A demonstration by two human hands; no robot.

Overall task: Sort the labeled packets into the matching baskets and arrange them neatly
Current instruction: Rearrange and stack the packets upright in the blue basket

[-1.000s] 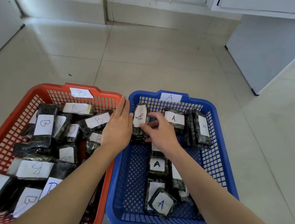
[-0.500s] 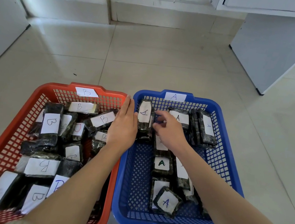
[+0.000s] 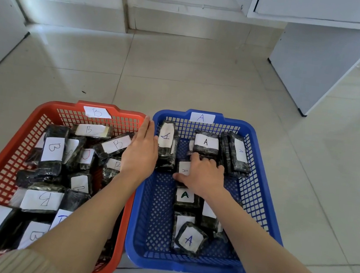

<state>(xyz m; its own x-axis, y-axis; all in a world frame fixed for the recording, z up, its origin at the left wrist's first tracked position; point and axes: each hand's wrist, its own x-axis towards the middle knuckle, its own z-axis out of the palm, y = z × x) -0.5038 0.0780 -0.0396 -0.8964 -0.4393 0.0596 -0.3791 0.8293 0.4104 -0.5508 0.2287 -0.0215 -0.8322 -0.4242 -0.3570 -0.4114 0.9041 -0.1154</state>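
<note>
Red basket [image 3: 46,113]: filled from wall to wall by B packets [image 3: 52,148], stacked and tilted; its right side is overhung by the left forearm.
Seam between baskets: covered at the far end by the left grip [image 3: 140,154], held flat against the upright packet [image 3: 167,144].
Blue basket [image 3: 251,126], left half: bare mesh is exposed from the near wall to the upright packet.
Blue basket, far wall: lined by standing A packets [image 3: 205,144].
Blue basket, centre: blocked by a column of packets [image 3: 188,239] and by the right grip [image 3: 203,176], curled round the middle packet [image 3: 184,169].
Floor [image 3: 182,79]: open tile is seen beyond both baskets; a cabinet [image 3: 311,69] stands well apart, far right.
</note>
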